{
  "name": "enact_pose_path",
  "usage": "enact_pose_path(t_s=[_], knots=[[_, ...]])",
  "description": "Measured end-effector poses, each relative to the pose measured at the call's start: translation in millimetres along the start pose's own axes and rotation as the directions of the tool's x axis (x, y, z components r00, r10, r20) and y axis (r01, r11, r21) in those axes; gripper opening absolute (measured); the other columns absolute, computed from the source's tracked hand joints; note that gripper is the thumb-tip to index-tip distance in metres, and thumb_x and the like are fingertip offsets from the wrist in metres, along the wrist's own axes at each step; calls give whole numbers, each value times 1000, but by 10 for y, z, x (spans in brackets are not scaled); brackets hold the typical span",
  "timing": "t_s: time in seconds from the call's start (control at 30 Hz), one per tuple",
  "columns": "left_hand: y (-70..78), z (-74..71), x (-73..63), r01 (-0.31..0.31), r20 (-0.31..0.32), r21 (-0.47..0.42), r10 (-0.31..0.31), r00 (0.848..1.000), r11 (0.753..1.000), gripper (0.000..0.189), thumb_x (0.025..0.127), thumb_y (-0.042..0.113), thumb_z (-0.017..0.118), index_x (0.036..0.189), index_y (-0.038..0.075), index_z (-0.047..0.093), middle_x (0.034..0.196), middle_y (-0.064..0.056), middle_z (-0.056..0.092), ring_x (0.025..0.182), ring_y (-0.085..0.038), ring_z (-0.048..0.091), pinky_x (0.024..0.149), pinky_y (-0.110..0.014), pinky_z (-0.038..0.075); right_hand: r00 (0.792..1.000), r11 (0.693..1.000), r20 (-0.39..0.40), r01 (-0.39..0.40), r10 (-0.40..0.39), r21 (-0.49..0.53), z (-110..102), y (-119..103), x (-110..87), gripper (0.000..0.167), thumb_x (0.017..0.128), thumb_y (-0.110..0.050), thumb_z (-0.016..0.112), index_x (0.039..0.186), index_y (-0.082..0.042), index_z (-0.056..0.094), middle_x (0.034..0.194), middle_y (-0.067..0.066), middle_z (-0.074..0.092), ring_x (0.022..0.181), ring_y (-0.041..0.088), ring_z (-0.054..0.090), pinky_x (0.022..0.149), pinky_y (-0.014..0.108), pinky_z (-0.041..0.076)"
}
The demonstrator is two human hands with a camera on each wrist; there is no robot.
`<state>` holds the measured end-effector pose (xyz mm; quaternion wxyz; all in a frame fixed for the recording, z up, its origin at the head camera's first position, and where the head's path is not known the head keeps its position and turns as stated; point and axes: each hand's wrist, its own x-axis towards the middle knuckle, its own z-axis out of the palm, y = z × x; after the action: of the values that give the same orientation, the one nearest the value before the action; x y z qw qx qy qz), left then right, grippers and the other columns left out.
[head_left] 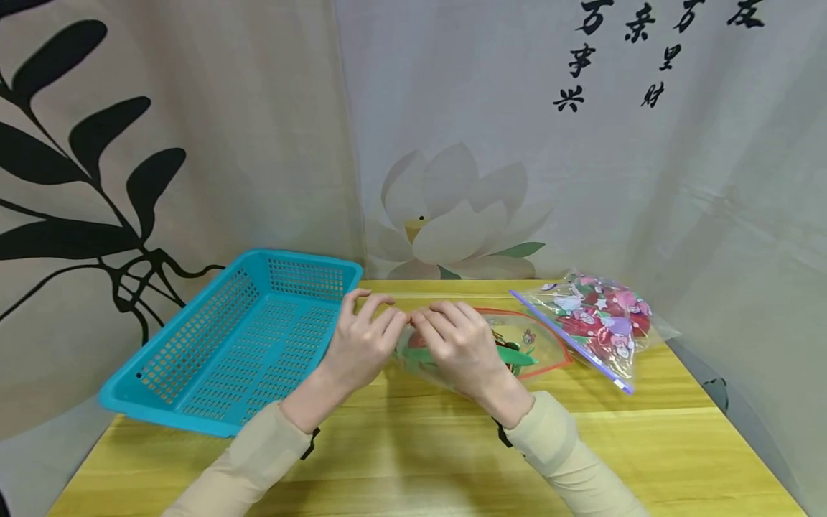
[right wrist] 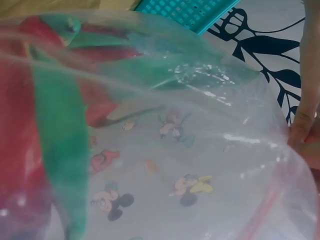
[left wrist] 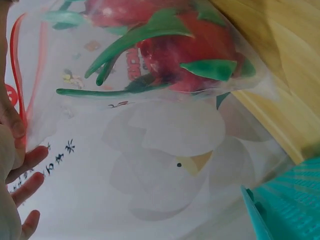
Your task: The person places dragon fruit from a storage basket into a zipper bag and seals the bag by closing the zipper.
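Both hands meet at the edge of a clear zip bag (head_left: pixel 545 341) with a red seal line and printed cartoon mice. My left hand (head_left: pixel 363 334) pinches the seal edge between thumb and forefinger, its other fingers spread in the left wrist view. Beside it, my right hand (head_left: pixel 461 352) pinches the same edge and covers part of the bag. Inside are red fruits with green pointed scales, resembling dragon fruit (left wrist: pixel 200 52). The left wrist view shows them low in the bag, away from the seal. Whether the seal is fully closed, I cannot tell.
A blue perforated plastic basket (head_left: pixel 258 359) stands at the left. On the right lies another clear bag (head_left: pixel 604 323) with a purple slider and red contents. All rest on a wooden table (head_left: pixel 413 452), with a printed curtain (head_left: pixel 452 108) behind.
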<state>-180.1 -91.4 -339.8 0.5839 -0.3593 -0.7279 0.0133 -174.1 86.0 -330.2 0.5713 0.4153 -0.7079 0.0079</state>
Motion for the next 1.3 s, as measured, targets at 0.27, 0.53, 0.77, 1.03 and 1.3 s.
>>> enact_pose_path(t_s=[0.27, 0.53, 0.77, 1.03, 1.3], knots=[[-2, 33, 23, -5, 9, -3, 5, 1000, 1000, 20, 93, 7, 52, 78, 9, 65, 70, -1, 70, 81, -21, 64, 77, -43, 49, 1000, 1000, -15, -3, 3, 22, -32, 78, -47, 20, 95, -7, 53, 87, -4, 72, 81, 5, 74, 76, 19, 67, 70, 28, 54], [-41, 30, -11, 50, 15, -62, -49, 999, 997, 9, 75, 0, 71, 76, 7, 64, 69, -4, 71, 76, -23, 64, 72, -41, 51, 999, 999, 17, -40, 40, 32, -70, 194, -230, 22, 96, -8, 53, 86, -1, 72, 78, 6, 74, 74, 21, 67, 66, 29, 54], [-62, 40, -14, 43, -7, -71, -44, 999, 997, 5, 78, 3, 70, 77, 7, 66, 69, -3, 71, 76, -23, 63, 73, -42, 50, 998, 998, -37, -46, 47, 38, -104, 287, -384, 24, 96, -10, 53, 86, 0, 72, 78, 8, 74, 73, 23, 68, 64, 32, 55], [-97, 37, -59, 49, -19, -74, -51, 999, 996, 21, 92, 7, 53, 75, 7, 66, 66, -2, 69, 74, -22, 63, 73, -43, 49, 996, 999, -72, -47, 49, 20, -171, 429, -593, 18, 92, -7, 58, 86, 2, 73, 77, 12, 73, 70, 27, 68, 60, 35, 55], [-116, 28, -101, 53, -17, -85, -54, 998, 995, 8, 83, 4, 65, 75, 6, 66, 65, -2, 69, 74, -21, 63, 72, -43, 49, 996, 998, -52, -69, 69, 3, -269, 591, -817, 18, 92, -7, 58, 87, 3, 73, 80, 14, 74, 72, 29, 68, 61, 38, 55]])
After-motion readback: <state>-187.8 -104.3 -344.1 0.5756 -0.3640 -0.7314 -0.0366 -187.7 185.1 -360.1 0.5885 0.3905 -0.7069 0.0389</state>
